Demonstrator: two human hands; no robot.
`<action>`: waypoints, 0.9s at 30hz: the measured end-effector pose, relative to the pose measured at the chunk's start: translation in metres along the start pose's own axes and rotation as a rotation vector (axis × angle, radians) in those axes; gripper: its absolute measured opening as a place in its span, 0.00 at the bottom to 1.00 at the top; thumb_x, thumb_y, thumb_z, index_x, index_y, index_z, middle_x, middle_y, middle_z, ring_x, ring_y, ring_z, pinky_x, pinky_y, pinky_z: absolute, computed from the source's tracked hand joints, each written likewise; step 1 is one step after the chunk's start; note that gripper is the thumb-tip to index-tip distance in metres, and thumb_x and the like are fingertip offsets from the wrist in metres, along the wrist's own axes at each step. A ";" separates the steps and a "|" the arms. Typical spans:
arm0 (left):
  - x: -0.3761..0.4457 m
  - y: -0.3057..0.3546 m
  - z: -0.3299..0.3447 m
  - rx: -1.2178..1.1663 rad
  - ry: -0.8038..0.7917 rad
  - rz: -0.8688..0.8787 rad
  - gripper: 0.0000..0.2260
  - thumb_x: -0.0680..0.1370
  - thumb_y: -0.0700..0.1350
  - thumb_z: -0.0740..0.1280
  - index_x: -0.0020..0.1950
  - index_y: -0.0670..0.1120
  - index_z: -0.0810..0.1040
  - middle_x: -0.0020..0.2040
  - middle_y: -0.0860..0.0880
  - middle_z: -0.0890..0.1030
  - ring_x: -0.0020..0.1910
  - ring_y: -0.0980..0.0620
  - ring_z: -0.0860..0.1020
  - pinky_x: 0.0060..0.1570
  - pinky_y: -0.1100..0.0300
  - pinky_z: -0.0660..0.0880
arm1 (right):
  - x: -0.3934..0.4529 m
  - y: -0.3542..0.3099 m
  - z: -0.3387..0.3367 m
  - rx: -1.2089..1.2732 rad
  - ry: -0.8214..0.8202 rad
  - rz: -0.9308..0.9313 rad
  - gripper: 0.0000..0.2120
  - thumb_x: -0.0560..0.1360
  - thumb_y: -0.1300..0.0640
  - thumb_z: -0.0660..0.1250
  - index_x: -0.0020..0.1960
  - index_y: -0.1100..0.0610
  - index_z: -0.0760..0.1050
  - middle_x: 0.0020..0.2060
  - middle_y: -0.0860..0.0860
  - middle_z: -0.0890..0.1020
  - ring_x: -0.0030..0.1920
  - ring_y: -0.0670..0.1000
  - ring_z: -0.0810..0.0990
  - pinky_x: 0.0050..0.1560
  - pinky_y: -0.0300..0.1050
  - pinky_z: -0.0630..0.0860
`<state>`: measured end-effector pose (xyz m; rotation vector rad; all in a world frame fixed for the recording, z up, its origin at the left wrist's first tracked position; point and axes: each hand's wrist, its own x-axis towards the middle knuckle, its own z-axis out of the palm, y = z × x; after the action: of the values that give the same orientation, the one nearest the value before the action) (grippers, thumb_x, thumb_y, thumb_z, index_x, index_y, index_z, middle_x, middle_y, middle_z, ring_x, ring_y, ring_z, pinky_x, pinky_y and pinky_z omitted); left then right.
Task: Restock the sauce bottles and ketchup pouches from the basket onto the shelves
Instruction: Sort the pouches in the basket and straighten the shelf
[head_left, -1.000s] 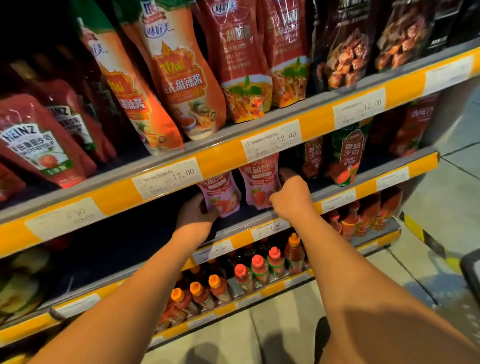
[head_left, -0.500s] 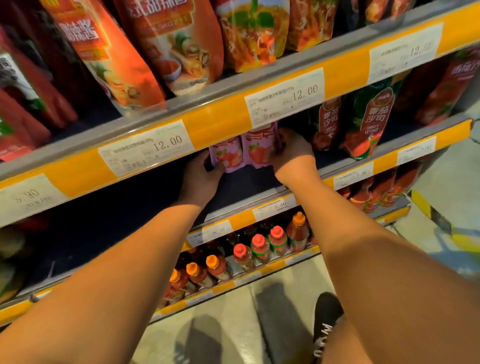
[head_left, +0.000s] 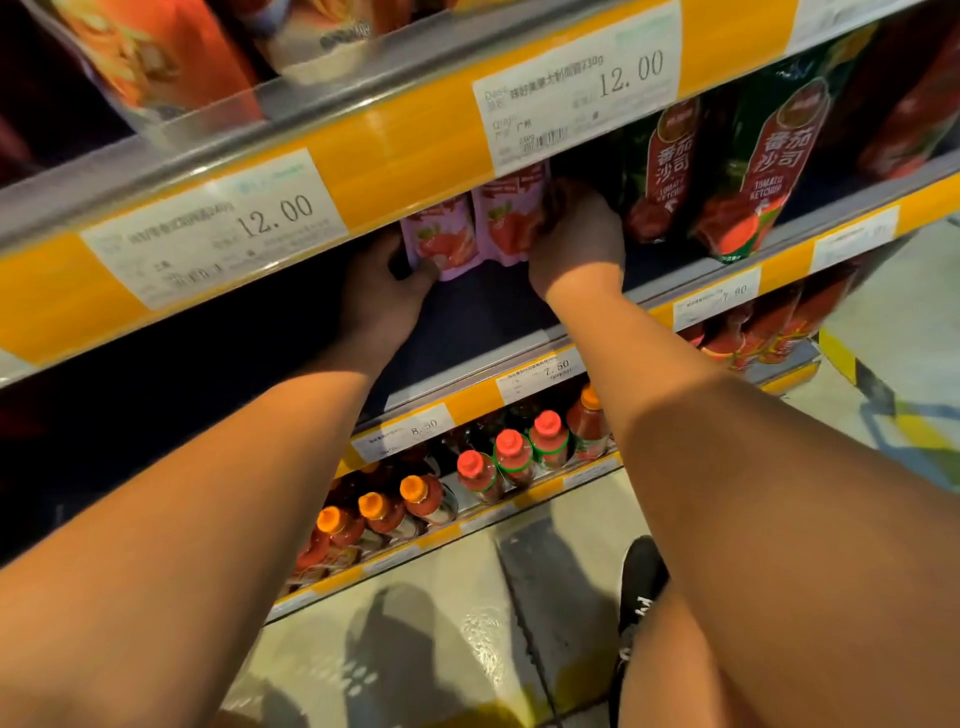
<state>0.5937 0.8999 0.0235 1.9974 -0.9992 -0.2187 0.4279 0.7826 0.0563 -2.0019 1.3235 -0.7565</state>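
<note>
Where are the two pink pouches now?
In the head view the two pink pouches stand on the middle shelf, between the left hand and right hand, left of the green ketchup pouches.

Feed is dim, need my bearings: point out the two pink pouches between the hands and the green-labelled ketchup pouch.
Left pink pouch (head_left: 441, 244), head view: on its strawberry-red print.
Right pink pouch (head_left: 511, 223), head view: on its front panel.
Green ketchup pouch (head_left: 763, 171), head view: on its red label.

middle shelf (head_left: 467, 332) | two pink pouches (head_left: 475, 234) upright, side by side; green ketchup pouches (head_left: 748, 171) right
</note>
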 end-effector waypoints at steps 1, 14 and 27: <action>-0.001 0.000 0.000 -0.008 0.000 -0.008 0.17 0.80 0.48 0.72 0.68 0.49 0.80 0.64 0.53 0.82 0.62 0.56 0.79 0.60 0.63 0.72 | 0.000 -0.001 0.000 0.003 0.005 0.003 0.20 0.78 0.59 0.68 0.69 0.55 0.75 0.64 0.55 0.81 0.65 0.59 0.79 0.62 0.48 0.78; -0.004 -0.003 -0.001 -0.041 -0.026 0.050 0.16 0.79 0.47 0.74 0.67 0.50 0.82 0.63 0.55 0.83 0.63 0.56 0.79 0.66 0.55 0.75 | 0.001 0.000 0.003 -0.026 0.048 0.015 0.18 0.78 0.59 0.68 0.67 0.55 0.75 0.63 0.55 0.81 0.64 0.59 0.80 0.57 0.48 0.77; -0.002 -0.007 -0.001 -0.056 -0.040 0.015 0.17 0.78 0.49 0.74 0.67 0.51 0.81 0.63 0.55 0.83 0.63 0.56 0.79 0.66 0.54 0.75 | -0.001 -0.004 0.001 -0.041 0.051 0.057 0.20 0.78 0.61 0.68 0.70 0.57 0.72 0.65 0.56 0.80 0.65 0.59 0.79 0.58 0.48 0.77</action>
<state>0.5971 0.9042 0.0185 1.9407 -1.0219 -0.2766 0.4304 0.7849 0.0583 -1.9794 1.4298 -0.7639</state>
